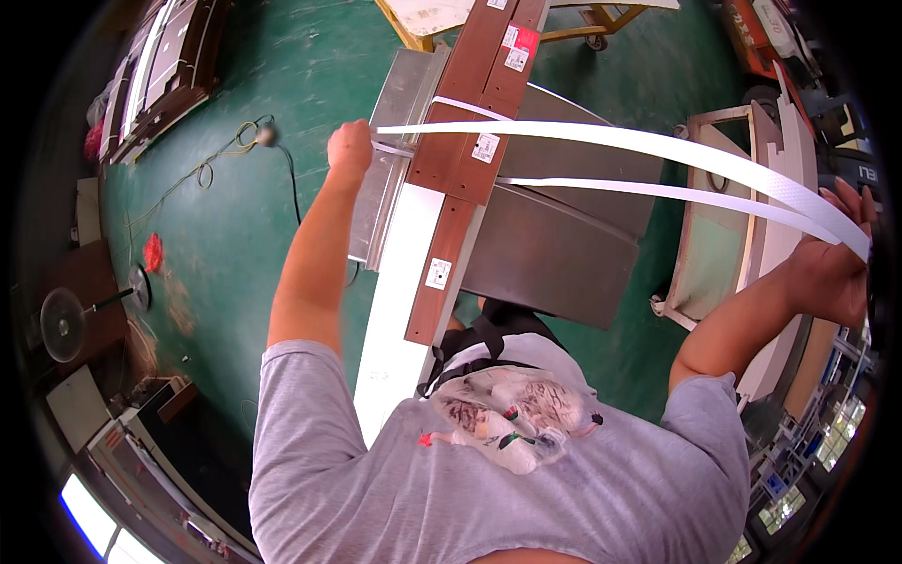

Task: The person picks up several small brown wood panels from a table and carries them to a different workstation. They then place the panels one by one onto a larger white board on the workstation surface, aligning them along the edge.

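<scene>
A long brown bundle of boards or boxes with white labels lies across a metal machine or stand in front of me. My left hand is a fist on the bundle's left side, at the end of a white packing strap. From there the strap crosses over the bundle in a wide arc to my right hand, raised at the far right. A second run comes out from the bundle's right side to the same hand, whose fingers are partly hidden at the picture's rim. A tight white band circles the bundle farther off.
A white panel lies beside the bundle's near end. Grey metal plates stand right of it. Cables run over the green floor at left, near a fan. A wooden frame stands at right; brown stacked packages lie far left.
</scene>
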